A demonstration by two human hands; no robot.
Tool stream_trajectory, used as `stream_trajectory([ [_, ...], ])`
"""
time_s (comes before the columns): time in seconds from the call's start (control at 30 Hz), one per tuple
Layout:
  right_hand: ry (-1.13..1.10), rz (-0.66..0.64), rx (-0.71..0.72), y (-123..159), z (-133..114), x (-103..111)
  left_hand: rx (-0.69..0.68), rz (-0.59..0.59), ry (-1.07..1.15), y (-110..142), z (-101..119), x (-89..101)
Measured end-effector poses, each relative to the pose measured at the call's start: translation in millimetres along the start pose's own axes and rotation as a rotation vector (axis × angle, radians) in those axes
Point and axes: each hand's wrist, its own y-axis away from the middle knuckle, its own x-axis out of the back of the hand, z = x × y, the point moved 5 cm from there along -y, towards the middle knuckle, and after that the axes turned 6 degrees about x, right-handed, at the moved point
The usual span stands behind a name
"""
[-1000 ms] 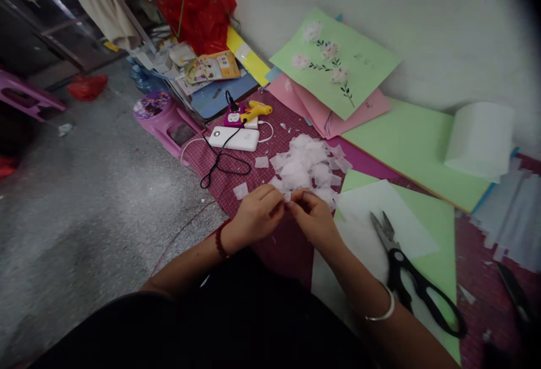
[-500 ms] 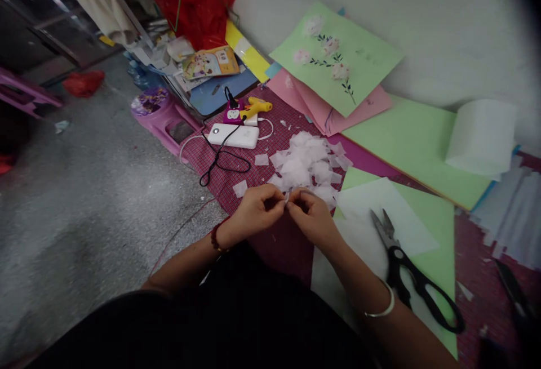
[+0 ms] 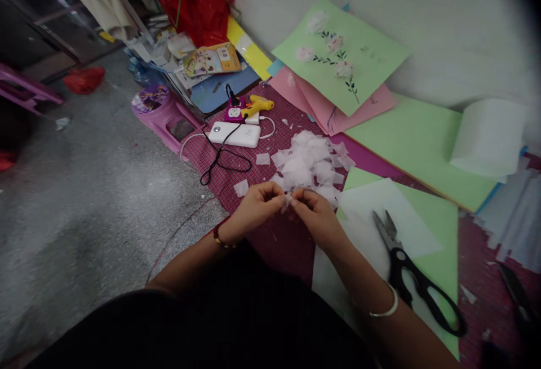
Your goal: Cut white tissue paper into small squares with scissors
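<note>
Between my fingertips is a small piece of thin white tissue paper [image 3: 287, 202], crumpled and partly hidden. My left hand [image 3: 260, 205] pinches it from the left, thumb against forefinger. From the right, my right hand [image 3: 316, 214] pinches the same piece. Just beyond my hands lies a loose pile of white tissue squares [image 3: 306, 160], with a single square [image 3: 262, 159] apart on its left. Right of my right hand, black-handled scissors [image 3: 399, 256] rest partly open on white paper [image 3: 380, 205] over green paper.
A white power bank [image 3: 235, 134] with cables and a yellow glue gun [image 3: 257, 105] lie behind the pile on the left. Green paper with paper flowers [image 3: 338, 59] leans by the wall. A white roll [image 3: 488, 141] is at right; a pink stool [image 3: 164, 115] stands left.
My fingers have shifted slightly on the tissue piece, and more of it shows between them. The whole view has moved a little; the other things lie as before.
</note>
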Motion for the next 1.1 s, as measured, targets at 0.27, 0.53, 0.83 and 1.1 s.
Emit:
stream_trajectory([
  [0.27,0.065,0.323,-0.004,-10.3,1.5,52.8,-0.167,0.024,-0.136,-51.5,30.5,30.6],
  [0.53,0.228,0.403,0.117,-6.4,-8.2,64.4,-0.368,-0.101,-0.881,-49.8,38.5,40.5],
  [0.83,0.474,0.123,0.255,-1.2,-5.5,17.5,-0.47,-0.329,-1.193,15.2,8.7,23.2],
  [1.1,0.406,-0.01,0.147,-3.0,9.8,5.0,-0.12,-0.019,-0.383,-5.1,-3.7,46.3],
])
